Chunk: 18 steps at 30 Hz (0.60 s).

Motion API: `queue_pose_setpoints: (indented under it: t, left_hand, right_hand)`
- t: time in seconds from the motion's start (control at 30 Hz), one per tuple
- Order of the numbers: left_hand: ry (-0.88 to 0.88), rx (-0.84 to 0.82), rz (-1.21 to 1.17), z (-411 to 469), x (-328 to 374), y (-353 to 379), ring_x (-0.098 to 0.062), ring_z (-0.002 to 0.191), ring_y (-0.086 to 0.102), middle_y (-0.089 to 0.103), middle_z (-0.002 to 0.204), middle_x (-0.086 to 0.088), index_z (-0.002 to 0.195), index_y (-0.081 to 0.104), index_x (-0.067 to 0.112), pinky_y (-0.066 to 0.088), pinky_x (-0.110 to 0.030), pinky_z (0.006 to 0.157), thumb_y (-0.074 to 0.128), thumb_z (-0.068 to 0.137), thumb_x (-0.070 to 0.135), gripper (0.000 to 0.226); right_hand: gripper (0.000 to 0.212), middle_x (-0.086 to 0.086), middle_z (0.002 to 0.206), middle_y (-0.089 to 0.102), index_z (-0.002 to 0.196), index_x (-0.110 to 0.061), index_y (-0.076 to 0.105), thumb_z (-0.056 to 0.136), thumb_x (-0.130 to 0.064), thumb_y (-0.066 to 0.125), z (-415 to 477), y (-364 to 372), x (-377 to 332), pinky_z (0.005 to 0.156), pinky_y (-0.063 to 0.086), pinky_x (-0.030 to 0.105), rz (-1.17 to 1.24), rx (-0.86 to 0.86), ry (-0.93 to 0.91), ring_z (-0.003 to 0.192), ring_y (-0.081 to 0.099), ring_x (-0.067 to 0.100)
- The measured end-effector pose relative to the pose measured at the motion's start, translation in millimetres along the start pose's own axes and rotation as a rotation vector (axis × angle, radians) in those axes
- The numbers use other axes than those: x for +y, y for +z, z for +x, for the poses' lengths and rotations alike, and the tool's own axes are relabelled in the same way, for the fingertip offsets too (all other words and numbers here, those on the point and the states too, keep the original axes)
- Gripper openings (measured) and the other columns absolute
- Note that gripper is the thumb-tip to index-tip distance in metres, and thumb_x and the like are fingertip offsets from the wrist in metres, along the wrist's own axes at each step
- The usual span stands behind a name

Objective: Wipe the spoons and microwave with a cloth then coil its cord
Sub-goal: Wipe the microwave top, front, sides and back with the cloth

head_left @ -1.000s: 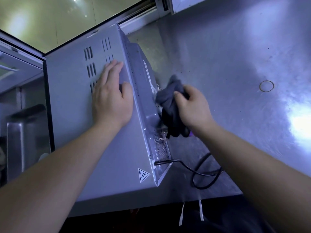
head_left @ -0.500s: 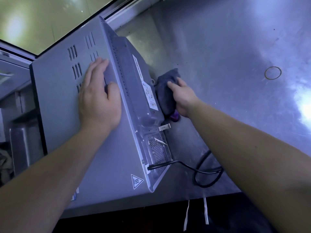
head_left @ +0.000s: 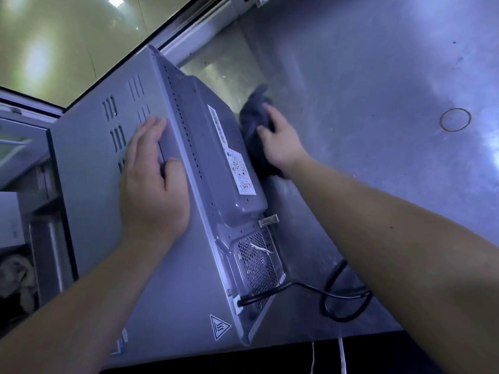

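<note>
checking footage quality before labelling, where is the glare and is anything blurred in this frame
Head view: glare whitens the steel counter at the far right edge; head view: the dark cloth in the right hand is smeared by motion blur; head view: the label on the microwave is too soft to read.

Left hand point(head_left: 152, 193) flat on microwave point(head_left: 89, 184); right hand point(head_left: 280, 141) grips cloth point(head_left: 252, 117).

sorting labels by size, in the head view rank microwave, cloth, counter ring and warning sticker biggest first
1. microwave
2. cloth, partly behind the right hand
3. counter ring and warning sticker: about alike, unranked
</note>
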<state>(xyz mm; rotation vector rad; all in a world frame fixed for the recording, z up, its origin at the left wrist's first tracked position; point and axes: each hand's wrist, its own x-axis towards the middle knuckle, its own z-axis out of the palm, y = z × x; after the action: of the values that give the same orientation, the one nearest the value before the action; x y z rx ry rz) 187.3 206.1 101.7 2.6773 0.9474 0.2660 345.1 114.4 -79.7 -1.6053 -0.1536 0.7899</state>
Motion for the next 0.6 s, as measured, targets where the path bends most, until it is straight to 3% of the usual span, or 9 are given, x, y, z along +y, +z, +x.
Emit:
queue_pose_setpoints:
  t: [0.07, 0.2, 0.27, 0.37, 0.47, 0.53, 0.6]
  left_hand:
    - [0.001, 0.001, -0.001, 1, 1, 0, -0.008, 0.152, 0.029, 0.037, 0.163, 0.004, 0.156, 0.042, 0.018, 0.021, -0.035, 0.127, 0.039, 0.101, 0.009, 0.056]
    - [-0.005, -0.001, -0.006, 1, 2, 0, -0.009, 0.152, 0.029, 0.038, 0.163, 0.004, 0.155, 0.043, 0.018, 0.022, -0.037, 0.127, 0.037, 0.099, 0.014, 0.057]
    - [-0.009, 0.001, -0.005, 1, 2, -1, -0.008, 0.152, 0.029, 0.038, 0.163, 0.004, 0.155, 0.043, 0.019, 0.022, -0.038, 0.127, 0.037, 0.098, 0.016, 0.057]
    - [-0.010, 0.007, -0.007, 1, 2, 0, -0.009, 0.152, 0.030, 0.038, 0.163, 0.004, 0.154, 0.044, 0.019, 0.022, -0.037, 0.127, 0.037, 0.097, 0.017, 0.058]
    - [-0.014, 0.009, -0.011, 1, 1, 0, -0.011, 0.152, 0.030, 0.039, 0.162, 0.003, 0.154, 0.044, 0.019, 0.022, -0.039, 0.127, 0.037, 0.096, 0.019, 0.058]
    - [-0.010, 0.014, -0.014, 2, 1, 1, -0.012, 0.152, 0.031, 0.039, 0.162, 0.003, 0.153, 0.045, 0.020, 0.023, -0.040, 0.127, 0.036, 0.095, 0.019, 0.059]
    - [-0.009, 0.016, -0.011, 2, 1, 0, -0.012, 0.152, 0.031, 0.039, 0.162, 0.003, 0.153, 0.045, 0.020, 0.023, -0.040, 0.127, 0.036, 0.095, 0.019, 0.059]
  right_hand:
    - [0.057, -0.004, 0.148, 0.056, 0.153, -0.028, 0.043, 0.099, -0.009, 0.047, -12, 15, 0, 0.101, 0.029, 0.012, -0.112, -0.095, -0.082, 0.130, 0.051, 0.012]
    - [0.059, -0.011, 0.143, 0.059, 0.151, -0.032, 0.046, 0.097, -0.007, 0.044, -43, 13, 12, 0.100, 0.033, 0.012, -0.112, -0.063, -0.080, 0.125, 0.054, 0.007]
    - [0.056, -0.014, 0.137, 0.061, 0.148, -0.031, 0.049, 0.097, -0.008, 0.046, -58, 9, 22, 0.100, 0.034, 0.012, -0.083, -0.054, -0.012, 0.120, 0.054, 0.004]
    - [0.046, -0.009, 0.124, 0.068, 0.137, -0.029, 0.056, 0.095, -0.010, 0.048, -80, 8, 40, 0.103, 0.044, 0.026, -0.019, -0.047, 0.135, 0.113, 0.060, 0.012]
    - [0.038, -0.005, 0.102, 0.073, 0.118, -0.026, 0.067, 0.095, -0.003, 0.049, -96, 0, 53, 0.084, 0.053, 0.028, 0.187, -0.113, 0.299, 0.091, 0.064, 0.015]
    - [0.041, 0.003, 0.102, 0.076, 0.115, -0.019, 0.071, 0.093, 0.006, 0.047, -96, -6, 56, 0.082, 0.057, 0.031, 0.326, -0.175, 0.361, 0.088, 0.068, 0.018]
    - [0.044, 0.014, 0.109, 0.075, 0.117, -0.009, 0.071, 0.091, 0.013, 0.043, -93, -12, 59, 0.091, 0.057, 0.039, 0.377, -0.250, 0.403, 0.094, 0.070, 0.024]
